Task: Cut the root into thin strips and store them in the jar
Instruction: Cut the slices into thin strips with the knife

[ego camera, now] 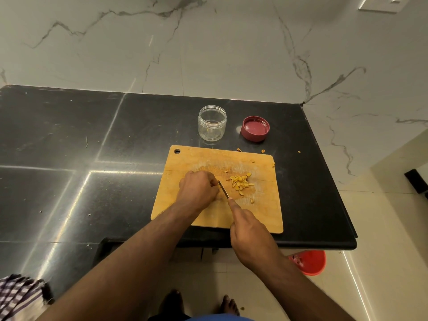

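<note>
Cutting is under way at frame centre: the left hand (198, 189) curls over the hidden root on the board (185, 163), the right hand (249, 230) grips the knife (223, 189) beside the strips (240, 181); next, another thin slice, the jar (212, 123) above waiting.

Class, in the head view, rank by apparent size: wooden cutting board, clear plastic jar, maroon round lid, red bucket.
1. Wooden cutting board
2. Red bucket, partly hidden
3. Clear plastic jar and maroon round lid: too alike to rank.
</note>
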### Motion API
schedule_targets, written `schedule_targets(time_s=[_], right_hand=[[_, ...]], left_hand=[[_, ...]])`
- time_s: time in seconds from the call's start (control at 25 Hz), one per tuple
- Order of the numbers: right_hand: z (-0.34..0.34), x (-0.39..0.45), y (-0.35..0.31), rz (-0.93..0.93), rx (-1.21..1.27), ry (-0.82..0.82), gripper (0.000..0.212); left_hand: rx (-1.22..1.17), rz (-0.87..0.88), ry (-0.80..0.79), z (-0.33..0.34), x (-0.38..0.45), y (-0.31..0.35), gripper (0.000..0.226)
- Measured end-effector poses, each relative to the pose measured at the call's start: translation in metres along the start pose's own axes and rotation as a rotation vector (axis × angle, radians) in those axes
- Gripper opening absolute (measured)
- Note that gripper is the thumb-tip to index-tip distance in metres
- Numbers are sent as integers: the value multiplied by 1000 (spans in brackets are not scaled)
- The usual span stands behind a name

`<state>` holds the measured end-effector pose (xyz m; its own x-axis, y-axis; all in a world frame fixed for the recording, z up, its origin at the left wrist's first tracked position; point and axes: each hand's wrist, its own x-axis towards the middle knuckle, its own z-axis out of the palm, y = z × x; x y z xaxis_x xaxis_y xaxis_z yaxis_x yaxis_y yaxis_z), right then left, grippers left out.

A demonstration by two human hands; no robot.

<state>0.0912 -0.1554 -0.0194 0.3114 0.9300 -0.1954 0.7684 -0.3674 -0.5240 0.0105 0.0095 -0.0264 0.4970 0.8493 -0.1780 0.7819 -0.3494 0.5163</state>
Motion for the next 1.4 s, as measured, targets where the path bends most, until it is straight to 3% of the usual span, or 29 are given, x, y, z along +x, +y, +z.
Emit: schedule_targets(time_s=[0.28, 0.48, 0.76, 1.4], right_hand=[[1, -6, -1, 18, 7, -29, 57], [-4, -24, 5, -24, 46, 63, 55], [-3, -10, -4, 5, 88, 152, 29], [-1, -28, 1, -38, 79, 115, 29]], left_hand=[[-17, -23, 5, 2, 2, -1, 13], [-33, -32, -8, 3, 3, -3, 14], [-51, -42, 7, 8, 3, -6, 16], [-49, -41, 14, 12, 6, -9, 13]])
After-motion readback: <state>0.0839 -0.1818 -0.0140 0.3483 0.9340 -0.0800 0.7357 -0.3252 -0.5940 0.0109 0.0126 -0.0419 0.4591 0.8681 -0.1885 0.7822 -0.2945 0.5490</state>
